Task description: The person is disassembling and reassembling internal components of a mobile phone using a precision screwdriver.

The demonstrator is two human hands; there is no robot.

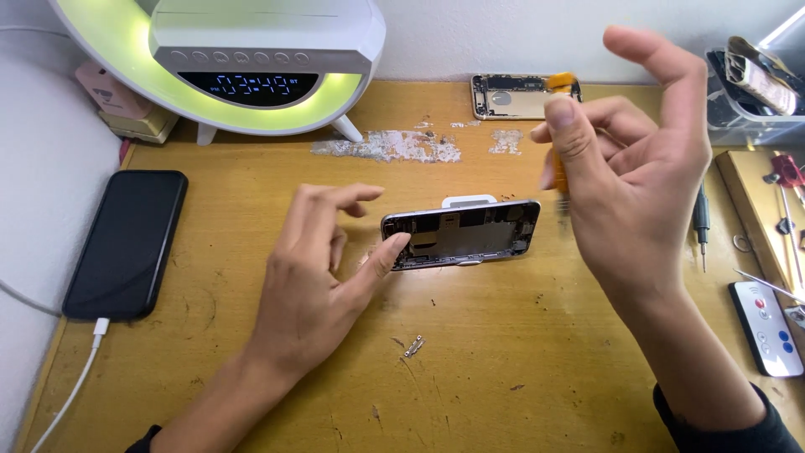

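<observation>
A person is working over an opened phone (pixel 461 234) lying mid-desk (pixel 520 369) on a small white stand (pixel 469 201). The left hand (pixel 314 268) is resting open beside it, thumb touching the phone's left end. The right hand (pixel 629 168) is hovering just above and right of the phone, thumb and fingers pinching an orange-handled screwdriver (pixel 558 143), its tip pointing down. A black phone (pixel 126 243) is charging at the far left, a gold phone shell (pixel 513 96) is lying at the desk's back edge, and a glowing clock lamp (pixel 235 67) is standing behind.
</observation>
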